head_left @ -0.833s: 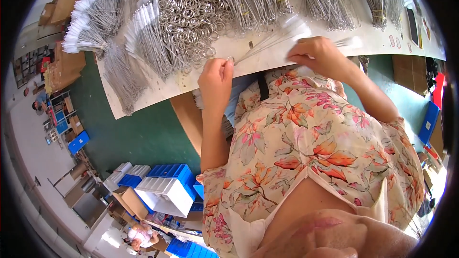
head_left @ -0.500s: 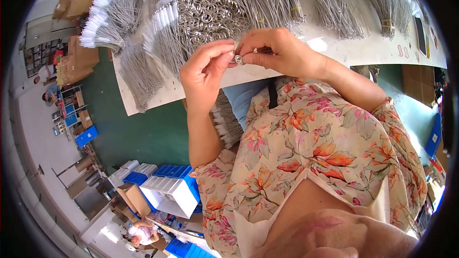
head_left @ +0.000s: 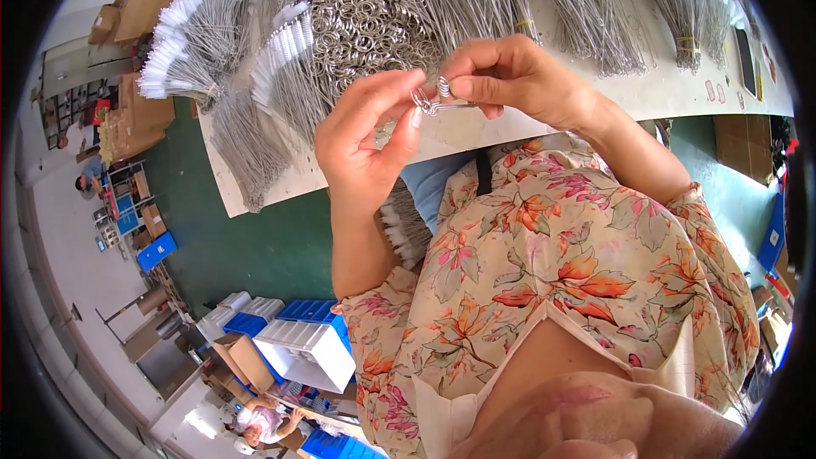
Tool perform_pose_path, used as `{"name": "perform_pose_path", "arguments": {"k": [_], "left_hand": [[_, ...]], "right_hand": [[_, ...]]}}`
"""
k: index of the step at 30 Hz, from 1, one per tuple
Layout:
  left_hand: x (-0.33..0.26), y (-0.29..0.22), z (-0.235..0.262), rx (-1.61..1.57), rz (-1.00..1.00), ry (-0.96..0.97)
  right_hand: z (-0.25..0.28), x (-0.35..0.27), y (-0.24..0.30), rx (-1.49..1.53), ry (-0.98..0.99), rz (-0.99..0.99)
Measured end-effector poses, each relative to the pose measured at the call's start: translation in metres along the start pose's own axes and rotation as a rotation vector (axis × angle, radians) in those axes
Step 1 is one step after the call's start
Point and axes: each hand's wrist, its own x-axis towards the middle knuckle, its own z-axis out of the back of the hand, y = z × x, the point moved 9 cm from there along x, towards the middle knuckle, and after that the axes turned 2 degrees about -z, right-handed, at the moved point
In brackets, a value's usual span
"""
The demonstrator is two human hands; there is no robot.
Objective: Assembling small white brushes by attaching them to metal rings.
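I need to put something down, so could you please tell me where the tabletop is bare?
The white table shows a bare front strip between the right forearm and the brush bundles, and a smaller patch between the left hand and the front-left wire bundle. Farther back, bundles and the metal ring pile crowd it.

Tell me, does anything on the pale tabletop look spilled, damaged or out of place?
Nothing clearly stands out. The heap of loose, shiny silver metal rings might look spilled, as no container shows around it, but it sits gathered between bunches of white-bristled wire brushes. Small damage can't be judged here.
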Motion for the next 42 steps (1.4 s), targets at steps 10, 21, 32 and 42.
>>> {"name": "perform_pose_path", "arguments": {"k": [10, 21, 32, 42], "left_hand": [[0.013, -0.042, 0.017, 0.168, -0.185, -0.249], [0.036, -0.054, 0.028, 0.070, -0.085, -0.147], [0.034, -0.006, 0.033, -0.519, 0.200, -0.097], [0.026, -0.017, 0.045, -0.413, 0.261, -0.115]], "right_hand": [[-0.006, 0.005, 0.068, -0.139, -0.051, 0.257], [-0.016, 0.009, 0.079, -0.195, 0.042, 0.249], [-0.016, 0.018, 0.075, -0.084, 0.056, 0.204], [-0.025, 0.025, 0.084, -0.158, 0.053, 0.309]]}}
